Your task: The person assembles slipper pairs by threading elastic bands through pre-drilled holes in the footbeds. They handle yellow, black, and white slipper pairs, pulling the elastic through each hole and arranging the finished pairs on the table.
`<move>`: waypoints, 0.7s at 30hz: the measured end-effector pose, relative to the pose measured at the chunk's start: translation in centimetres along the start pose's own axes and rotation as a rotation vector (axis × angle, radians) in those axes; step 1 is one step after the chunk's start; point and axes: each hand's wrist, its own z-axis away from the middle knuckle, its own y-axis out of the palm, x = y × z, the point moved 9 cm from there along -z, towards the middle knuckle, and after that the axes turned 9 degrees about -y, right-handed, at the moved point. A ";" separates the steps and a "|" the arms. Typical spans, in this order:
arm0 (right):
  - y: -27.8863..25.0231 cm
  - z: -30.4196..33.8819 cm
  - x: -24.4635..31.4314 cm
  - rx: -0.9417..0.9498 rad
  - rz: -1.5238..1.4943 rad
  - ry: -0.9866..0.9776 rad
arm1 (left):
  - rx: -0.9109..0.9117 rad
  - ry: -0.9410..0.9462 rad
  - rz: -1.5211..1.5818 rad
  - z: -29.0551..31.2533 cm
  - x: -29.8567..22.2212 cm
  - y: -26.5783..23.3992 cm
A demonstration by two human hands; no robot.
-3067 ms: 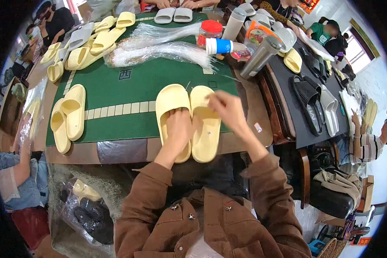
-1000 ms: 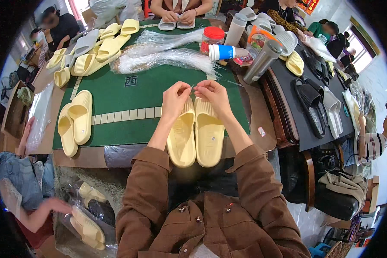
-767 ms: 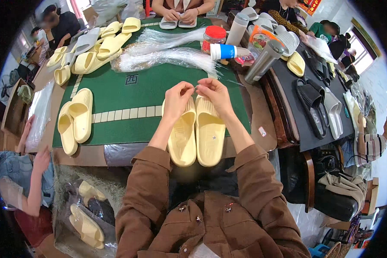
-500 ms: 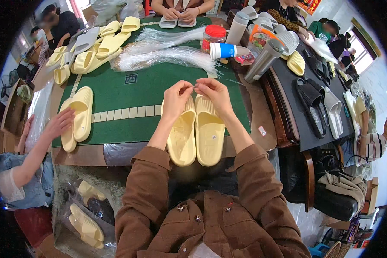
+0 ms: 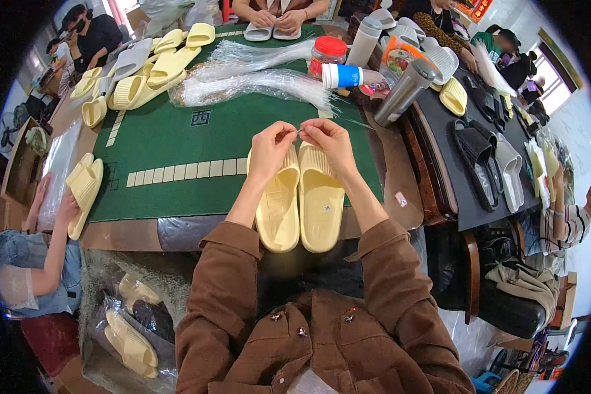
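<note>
A pair of pale yellow slippers stands side by side at the table's near edge, the left slipper [image 5: 277, 220] and the right slipper [image 5: 322, 217] touching, toes pointing away from me. Over their ribbed straps, my left hand [image 5: 271, 150] and my right hand [image 5: 330, 146] meet with thumbs and fingertips pinched. Whatever lies between the fingertips is too small to make out. Beyond my hands lie bundles of clear thin plastic strands [image 5: 256, 87], partly in a clear bag.
Yellow and grey slippers [image 5: 171, 67] pile at the far left of the green mat [image 5: 203, 144]. A steel tumbler [image 5: 406, 92], blue-white cup [image 5: 341, 76] and red-lidded jar [image 5: 327, 54] stand far right. At left, a co-worker's hand [image 5: 67, 207] holds yellow slippers; another person handles grey slippers opposite.
The co-worker at left has lifted the yellow slippers off the mat and drawn them left toward the table's edge. My hands stay nearly in place, still pinched together above the slippers.
</note>
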 end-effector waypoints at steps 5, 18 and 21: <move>0.2 0.0 -0.2 0.031 0.042 0.019 | 0.004 0.017 -0.027 0.0 -0.1 0.1; 0.5 0.1 0.3 0.053 0.295 -0.083 | -0.041 0.079 -0.064 0.1 0.1 0.0; 0.4 0.1 -0.1 0.084 0.383 -0.094 | -0.057 0.091 -0.115 -0.2 0.3 -0.1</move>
